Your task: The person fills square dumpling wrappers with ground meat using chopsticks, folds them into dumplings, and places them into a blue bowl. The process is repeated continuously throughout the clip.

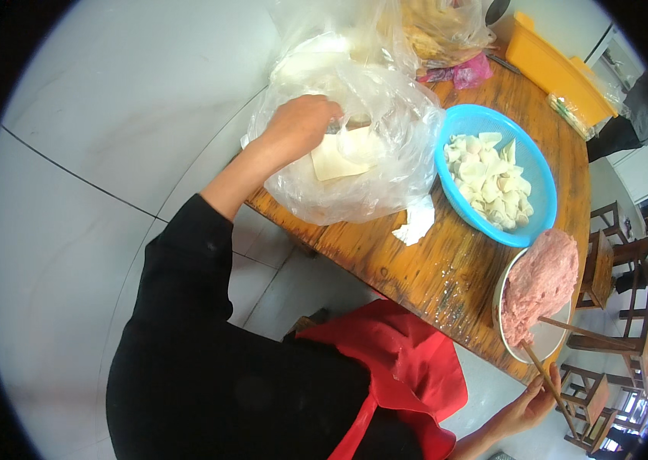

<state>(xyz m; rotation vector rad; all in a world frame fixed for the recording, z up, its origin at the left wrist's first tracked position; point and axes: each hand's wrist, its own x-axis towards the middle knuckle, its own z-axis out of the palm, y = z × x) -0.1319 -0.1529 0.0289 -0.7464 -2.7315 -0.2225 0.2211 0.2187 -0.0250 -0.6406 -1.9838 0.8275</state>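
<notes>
My left hand (306, 123) reaches into a clear plastic bag (352, 201), its fingertips partly hidden, beside a stack of pale square dough wrappers (338, 158). My right hand (536, 397), at the lower right, holds a wooden chopstick (548, 376) between thumb and fingers. The chopstick's tip touches pink minced meat (542, 276) heaped in a white bowl (551, 342). A second chopstick (588, 332) slants out of the bowl over its rim. Between the bag and the bowl stands a blue plastic colander (551, 195) with many folded dumplings (490, 178).
White crumbs and a torn white paper piece (417, 221) lie on the wooden table (352, 259). Past the bag are another filled bag (444, 31), a pink plastic bag (472, 70) and a yellow bin (559, 63). A person (637, 118) stands beyond; wooden stools (585, 394) are at right.
</notes>
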